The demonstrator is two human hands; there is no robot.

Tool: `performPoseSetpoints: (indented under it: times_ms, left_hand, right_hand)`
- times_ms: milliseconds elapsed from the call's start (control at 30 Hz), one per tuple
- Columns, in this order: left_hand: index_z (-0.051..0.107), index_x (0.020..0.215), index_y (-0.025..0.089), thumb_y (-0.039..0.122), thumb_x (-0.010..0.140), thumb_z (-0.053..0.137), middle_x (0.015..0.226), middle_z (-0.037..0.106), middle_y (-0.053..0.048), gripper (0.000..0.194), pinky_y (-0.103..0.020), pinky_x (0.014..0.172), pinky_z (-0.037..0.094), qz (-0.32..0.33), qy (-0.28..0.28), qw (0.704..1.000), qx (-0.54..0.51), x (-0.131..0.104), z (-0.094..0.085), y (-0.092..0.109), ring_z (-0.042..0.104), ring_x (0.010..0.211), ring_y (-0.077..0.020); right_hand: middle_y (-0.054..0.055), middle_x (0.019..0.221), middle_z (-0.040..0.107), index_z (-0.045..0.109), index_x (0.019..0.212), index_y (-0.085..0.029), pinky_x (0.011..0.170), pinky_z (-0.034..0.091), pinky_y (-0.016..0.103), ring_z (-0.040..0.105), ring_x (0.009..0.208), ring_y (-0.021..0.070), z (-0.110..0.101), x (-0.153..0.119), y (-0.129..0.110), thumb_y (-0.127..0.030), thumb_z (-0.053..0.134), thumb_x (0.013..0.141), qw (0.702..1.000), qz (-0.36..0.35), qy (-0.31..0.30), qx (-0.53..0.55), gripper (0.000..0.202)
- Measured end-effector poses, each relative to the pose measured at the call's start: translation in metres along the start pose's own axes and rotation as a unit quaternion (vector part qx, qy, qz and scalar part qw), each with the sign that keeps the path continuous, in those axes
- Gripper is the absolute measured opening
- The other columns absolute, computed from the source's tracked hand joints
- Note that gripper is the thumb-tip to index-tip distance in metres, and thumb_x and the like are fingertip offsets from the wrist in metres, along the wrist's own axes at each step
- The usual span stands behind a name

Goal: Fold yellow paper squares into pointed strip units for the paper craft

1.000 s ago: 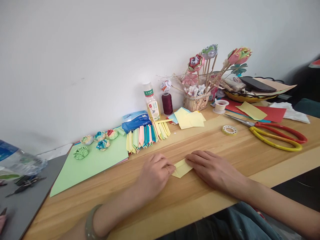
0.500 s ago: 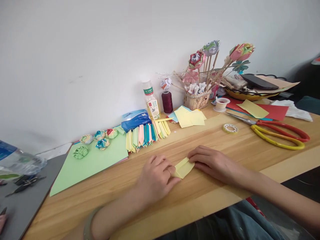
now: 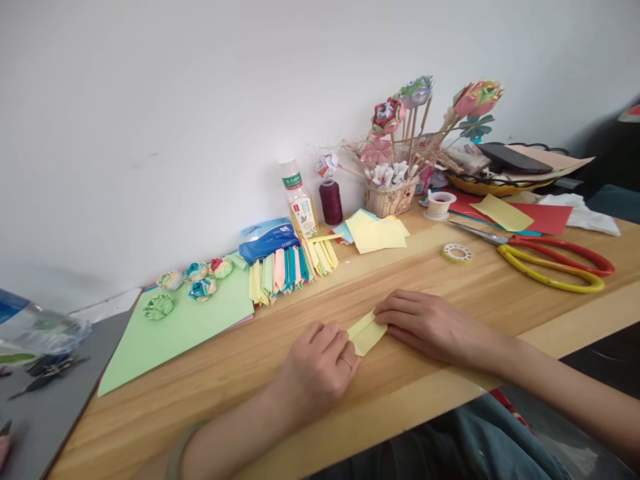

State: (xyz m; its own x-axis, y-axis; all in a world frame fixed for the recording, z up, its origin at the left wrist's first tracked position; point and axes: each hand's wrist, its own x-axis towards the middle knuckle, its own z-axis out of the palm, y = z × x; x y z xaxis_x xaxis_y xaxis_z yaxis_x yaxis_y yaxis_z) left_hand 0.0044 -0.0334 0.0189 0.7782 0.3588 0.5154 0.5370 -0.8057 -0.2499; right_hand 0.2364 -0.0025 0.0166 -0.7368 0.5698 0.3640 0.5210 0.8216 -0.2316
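Note:
A small yellow paper [image 3: 369, 333] with a fold along its upper edge lies on the wooden table between my hands. My left hand [image 3: 323, 363] has its fingers curled over the paper's left end, with a ring on one finger. At the right end, the fingers of my right hand [image 3: 425, 325] are pressed together on the paper. Behind my hands stands a row of folded paper strips [image 3: 287, 269] in several colours. Further back lie loose yellow sheets [image 3: 377, 235].
Green paper [image 3: 200, 333] with several paper flowers lies at the left. At the right are large scissors [image 3: 555, 260], a tape roll [image 3: 457, 253] and a white spool [image 3: 439, 205]. A bottle [image 3: 301, 207], maroon thread [image 3: 331, 202] and a flower basket [image 3: 390, 198] stand by the wall.
My left hand's fingers have curled in more over the paper's left end, and its thumb is now tucked out of sight. My right hand holds nearly the same place. The view has shifted slightly.

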Motion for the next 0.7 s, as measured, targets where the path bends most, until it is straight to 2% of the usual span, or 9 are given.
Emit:
performPoseSetpoints:
  times_ms: [267,567,700]
  left_hand:
    - [0.059,0.065,0.013,0.008,0.083,0.054,0.061,0.057,-0.003,0.019,-0.029,0.063,0.043,-0.001,0.025,1.0,0.018,-0.002,0.004,0.006,0.056,0.071,-0.0179]
    - [0.058,0.066,0.015,0.009,0.081,0.053,0.065,0.059,-0.002,0.017,-0.027,0.062,0.045,-0.103,0.021,0.993,-0.06,0.001,0.002,0.009,0.056,0.076,-0.0178]
    - [0.058,0.069,0.016,0.005,0.077,0.053,0.071,0.062,-0.001,0.014,-0.026,0.062,0.045,-0.186,0.014,0.973,-0.138,0.0,0.004,0.012,0.054,0.074,-0.0164]
  right_hand:
    - [0.008,0.1,0.064,0.066,0.096,-0.018,0.079,0.048,0.03,0.059,0.092,0.0172,0.005,-0.004,0.013,-0.025,0.045,0.092,0.991,0.039,-0.005,0.126,0.023]
    - [0.008,0.1,0.065,0.069,0.086,-0.018,0.08,0.048,0.029,0.061,0.091,0.0172,0.004,-0.002,0.017,-0.029,0.054,0.086,0.972,0.103,-0.006,0.21,0.018]
    - [0.007,0.097,0.065,0.069,0.08,-0.018,0.078,0.048,0.028,0.062,0.087,0.0165,0.001,0.001,0.016,-0.032,0.055,0.085,0.965,0.131,-0.018,0.228,0.02]
